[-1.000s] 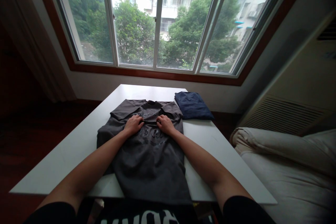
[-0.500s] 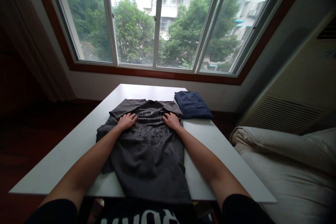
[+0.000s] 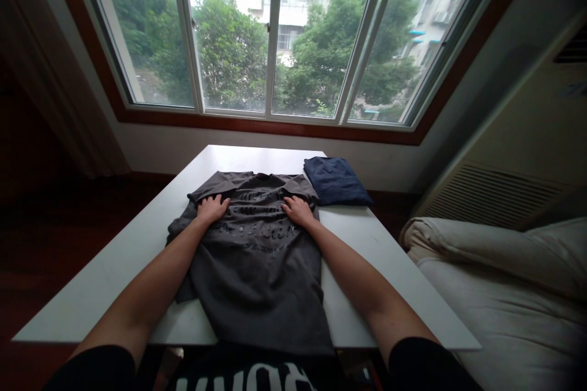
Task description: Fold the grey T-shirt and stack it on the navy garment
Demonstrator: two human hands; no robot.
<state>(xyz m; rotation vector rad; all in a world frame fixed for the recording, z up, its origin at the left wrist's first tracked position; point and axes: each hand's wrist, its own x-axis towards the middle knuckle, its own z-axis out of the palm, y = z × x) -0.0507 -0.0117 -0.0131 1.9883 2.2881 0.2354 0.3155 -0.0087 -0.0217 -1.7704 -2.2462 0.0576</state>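
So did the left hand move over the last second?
Yes. The left hand slid leftward across the grey shirt, farther from the folded navy cloth.

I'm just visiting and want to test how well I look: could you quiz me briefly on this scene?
1. True or false: the left hand and right hand both rest flat on the dark grey printed T-shirt.
2. Where is the folded navy blue cloth? A: left of the T-shirt; B: right of its collar; C: under it.
3. Fill in: the T-shirt's hem hangs over the ___ edge of the white rectangular table.
Key: 1 true; 2 B; 3 near.
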